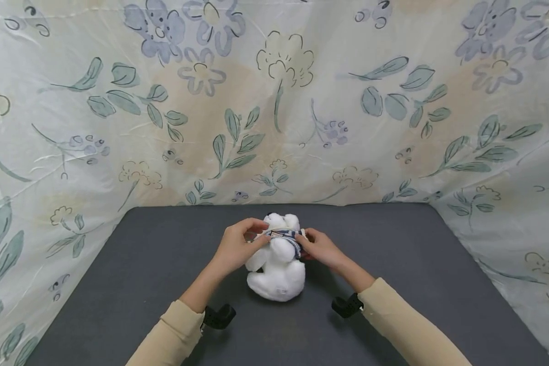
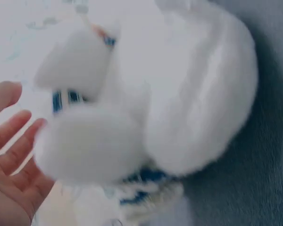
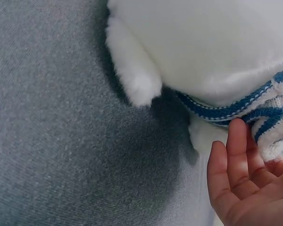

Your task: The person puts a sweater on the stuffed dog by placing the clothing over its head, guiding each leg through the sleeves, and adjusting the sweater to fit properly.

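Observation:
A white plush toy (image 1: 279, 277), with a blue-and-white knitted scarf (image 1: 281, 234) around its neck, sits upright on the dark table. On its left side, my left hand (image 1: 239, 245) is raised near the scarf, thumb and fingers apart. The left wrist view shows those fingers (image 2: 23, 146) beside a rounded white limb of the toy, holding nothing that I can see. At the toy's right side, my right hand (image 1: 320, 247) pinches the scarf. In the right wrist view its fingers (image 3: 238, 150) lie under the striped knit; the thumb is hidden there.
The dark grey table (image 1: 164, 269) extends around the toy on every side. Behind it and along the sides hangs a floral cloth (image 1: 238, 101). Black straps with small devices sit on the left wrist (image 1: 219, 316) and right wrist (image 1: 346, 306).

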`<state>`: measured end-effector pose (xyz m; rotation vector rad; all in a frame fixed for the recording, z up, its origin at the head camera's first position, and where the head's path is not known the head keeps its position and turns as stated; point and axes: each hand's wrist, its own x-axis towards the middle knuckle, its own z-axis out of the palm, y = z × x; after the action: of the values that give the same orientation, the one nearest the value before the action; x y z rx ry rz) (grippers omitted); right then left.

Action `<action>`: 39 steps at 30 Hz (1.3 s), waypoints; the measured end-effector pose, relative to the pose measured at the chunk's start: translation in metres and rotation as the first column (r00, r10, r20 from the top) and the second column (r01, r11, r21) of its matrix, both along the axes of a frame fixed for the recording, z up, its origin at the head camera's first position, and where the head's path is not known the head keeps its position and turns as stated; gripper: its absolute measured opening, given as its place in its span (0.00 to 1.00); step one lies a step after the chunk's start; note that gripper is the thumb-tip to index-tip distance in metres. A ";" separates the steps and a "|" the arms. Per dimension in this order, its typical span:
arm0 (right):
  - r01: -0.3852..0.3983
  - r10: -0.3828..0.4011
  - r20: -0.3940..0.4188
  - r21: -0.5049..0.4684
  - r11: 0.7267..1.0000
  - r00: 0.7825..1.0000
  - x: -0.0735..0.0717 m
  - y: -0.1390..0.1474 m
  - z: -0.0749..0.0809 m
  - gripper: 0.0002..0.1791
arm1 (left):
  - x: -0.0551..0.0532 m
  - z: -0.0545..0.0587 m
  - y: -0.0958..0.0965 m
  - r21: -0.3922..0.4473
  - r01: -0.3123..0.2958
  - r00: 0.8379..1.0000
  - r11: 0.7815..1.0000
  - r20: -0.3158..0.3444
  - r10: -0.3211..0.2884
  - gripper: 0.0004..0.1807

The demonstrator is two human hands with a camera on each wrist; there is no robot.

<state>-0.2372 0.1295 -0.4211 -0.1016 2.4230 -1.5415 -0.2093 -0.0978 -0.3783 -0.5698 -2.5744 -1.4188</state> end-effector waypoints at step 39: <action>0.097 0.167 -0.708 0.316 0.944 0.686 0.035 0.014 0.022 0.14 | 0.012 -0.009 0.026 -0.164 0.076 0.959 0.983 -0.258 -0.117 0.14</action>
<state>-0.2025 0.1432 -0.3988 -0.8504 3.2232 -1.1676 -0.1970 -0.0713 -0.3870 -0.8571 -2.4796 -1.0878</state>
